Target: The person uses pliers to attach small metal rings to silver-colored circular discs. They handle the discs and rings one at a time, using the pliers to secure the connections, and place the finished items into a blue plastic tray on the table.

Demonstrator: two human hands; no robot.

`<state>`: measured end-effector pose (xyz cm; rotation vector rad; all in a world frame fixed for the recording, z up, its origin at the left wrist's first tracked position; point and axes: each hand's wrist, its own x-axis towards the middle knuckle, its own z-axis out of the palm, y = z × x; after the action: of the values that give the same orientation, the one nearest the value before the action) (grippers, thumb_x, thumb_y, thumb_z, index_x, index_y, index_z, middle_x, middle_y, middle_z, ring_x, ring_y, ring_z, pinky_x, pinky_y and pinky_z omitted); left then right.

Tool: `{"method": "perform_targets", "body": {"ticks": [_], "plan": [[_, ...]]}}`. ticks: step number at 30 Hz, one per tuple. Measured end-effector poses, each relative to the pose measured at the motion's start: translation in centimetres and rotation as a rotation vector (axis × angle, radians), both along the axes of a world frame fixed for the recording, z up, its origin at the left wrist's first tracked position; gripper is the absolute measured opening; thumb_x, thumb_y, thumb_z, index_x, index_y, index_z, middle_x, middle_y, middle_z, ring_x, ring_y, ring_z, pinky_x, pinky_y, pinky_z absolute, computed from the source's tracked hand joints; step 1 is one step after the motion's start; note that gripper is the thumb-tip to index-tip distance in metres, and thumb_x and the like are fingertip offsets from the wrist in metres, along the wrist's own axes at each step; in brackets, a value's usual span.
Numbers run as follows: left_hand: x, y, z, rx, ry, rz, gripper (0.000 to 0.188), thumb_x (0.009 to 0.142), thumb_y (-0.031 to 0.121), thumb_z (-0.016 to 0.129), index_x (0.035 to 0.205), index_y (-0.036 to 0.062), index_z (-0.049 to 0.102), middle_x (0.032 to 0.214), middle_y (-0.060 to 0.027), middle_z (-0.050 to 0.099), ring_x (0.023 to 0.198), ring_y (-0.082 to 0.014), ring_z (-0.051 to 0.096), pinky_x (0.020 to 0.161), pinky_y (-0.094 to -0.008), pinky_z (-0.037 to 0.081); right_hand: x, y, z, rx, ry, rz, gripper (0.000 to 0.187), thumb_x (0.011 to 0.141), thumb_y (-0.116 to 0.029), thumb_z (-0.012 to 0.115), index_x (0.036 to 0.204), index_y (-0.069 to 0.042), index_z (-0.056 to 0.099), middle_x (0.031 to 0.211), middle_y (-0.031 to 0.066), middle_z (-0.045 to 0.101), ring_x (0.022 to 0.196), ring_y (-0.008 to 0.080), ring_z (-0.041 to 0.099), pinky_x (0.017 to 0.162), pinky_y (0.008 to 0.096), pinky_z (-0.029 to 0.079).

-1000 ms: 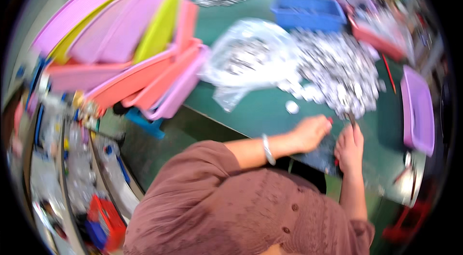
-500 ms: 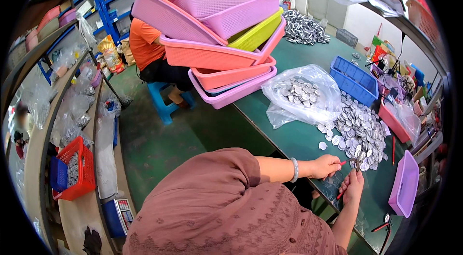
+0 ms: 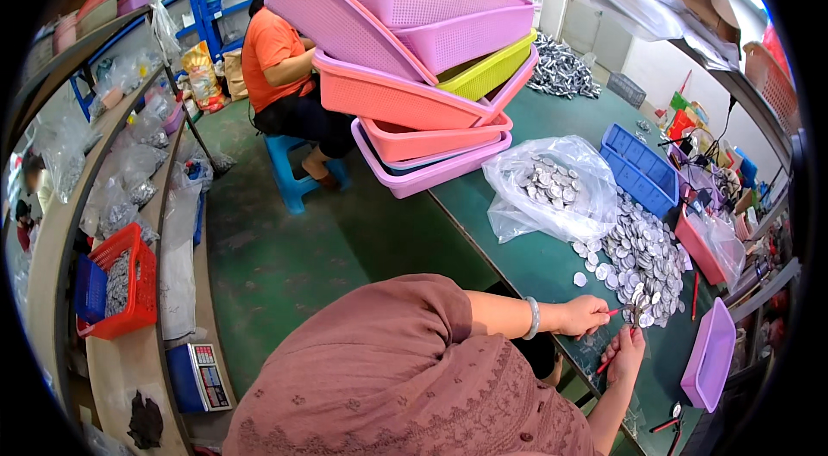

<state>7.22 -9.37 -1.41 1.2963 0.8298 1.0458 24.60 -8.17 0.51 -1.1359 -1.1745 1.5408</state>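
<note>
My left hand point(image 3: 582, 316) is closed around a slim red-handled tool point(image 3: 615, 312) that points right, toward the pile. Just nearer to me, my right hand point(image 3: 623, 354) grips red-handled pliers point(image 3: 636, 315), one handle end showing below the fingers. The two tools' metal tips meet over the near edge of a heap of round silver metal discs point(image 3: 642, 253); any small piece between them is too small to make out. A clear plastic bag point(image 3: 509, 206) holding more discs lies behind the heap on the green table point(image 3: 483, 223).
Stacked pink, purple and yellow baskets point(image 3: 405, 103) overhang the table's left edge. A blue bin point(image 3: 640, 167) and a purple tray point(image 3: 709, 357) flank the discs. Other red-handled pliers point(image 3: 666, 426) lie at the near right. A person in orange point(image 3: 272, 59) sits beyond the baskets.
The whole view has shifted slightly, with the shelf objects sliding left and the baskets right. Both hands keep their closed grips, tool tips still together at the heap's near edge.
</note>
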Motion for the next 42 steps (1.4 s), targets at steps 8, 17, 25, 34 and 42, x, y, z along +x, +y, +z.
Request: {"method": "perform_targets", "body": {"ticks": [8, 17, 25, 34, 42], "plan": [[-0.11, -0.19, -0.13, 0.005, -0.040, -0.006, 0.018, 0.088, 0.018, 0.045, 0.083, 0.0016, 0.049, 0.056, -0.0017, 0.048, 0.038, -0.0085, 0.042, 0.035, -0.0221, 0.034, 0.13, 0.17, -0.54, 0.017, -0.027, -0.005, 0.011, 0.088, -0.016, 0.046, 0.082, -0.011, 0.039, 0.052, -0.0014, 0.037, 0.036, 0.0082, 0.035, 0.031, 0.0228, 0.032], [-0.20, -0.15, -0.25, 0.029, -0.044, -0.016, 0.018, 0.089, 0.018, 0.045, 0.080, 0.0015, 0.048, 0.055, -0.0022, 0.048, 0.038, -0.0089, 0.043, 0.036, -0.0226, 0.034, -0.05, -0.01, -0.37, 0.030, -0.036, -0.012, 0.012, 0.088, -0.017, 0.047, 0.081, -0.011, 0.040, 0.052, -0.0015, 0.037, 0.036, 0.0080, 0.036, 0.031, 0.0221, 0.032], [-0.11, -0.15, -0.45, 0.038, -0.038, -0.013, 0.018, 0.088, 0.018, 0.045, 0.081, 0.0015, 0.048, 0.057, -0.0020, 0.048, 0.040, -0.0087, 0.043, 0.037, -0.0223, 0.035, 0.09, 0.08, -0.56, 0.035, -0.039, -0.012, 0.012, 0.088, -0.016, 0.048, 0.081, -0.010, 0.040, 0.052, -0.0014, 0.037, 0.036, 0.0080, 0.036, 0.031, 0.0224, 0.033], [-0.07, -0.39, -0.18, 0.030, -0.009, 0.000, 0.018, 0.088, 0.018, 0.045, 0.083, 0.0019, 0.049, 0.058, -0.0016, 0.048, 0.040, -0.0083, 0.043, 0.038, -0.0225, 0.035, 0.44, 0.02, -0.86, 0.053, -0.049, 0.002, 0.011, 0.088, -0.017, 0.048, 0.085, -0.011, 0.040, 0.053, -0.0021, 0.037, 0.037, 0.0075, 0.036, 0.032, 0.0216, 0.032], [-0.04, -0.27, -0.28, 0.012, -0.022, 0.024, 0.021, 0.089, 0.021, 0.045, 0.082, 0.0023, 0.050, 0.060, -0.0023, 0.052, 0.044, -0.0084, 0.048, 0.040, -0.0216, 0.038, 0.18, -0.29, -0.56, 0.051, -0.005, -0.035, 0.012, 0.089, -0.017, 0.045, 0.082, -0.011, 0.039, 0.052, -0.0021, 0.036, 0.035, 0.0073, 0.034, 0.031, 0.0217, 0.030]]}}
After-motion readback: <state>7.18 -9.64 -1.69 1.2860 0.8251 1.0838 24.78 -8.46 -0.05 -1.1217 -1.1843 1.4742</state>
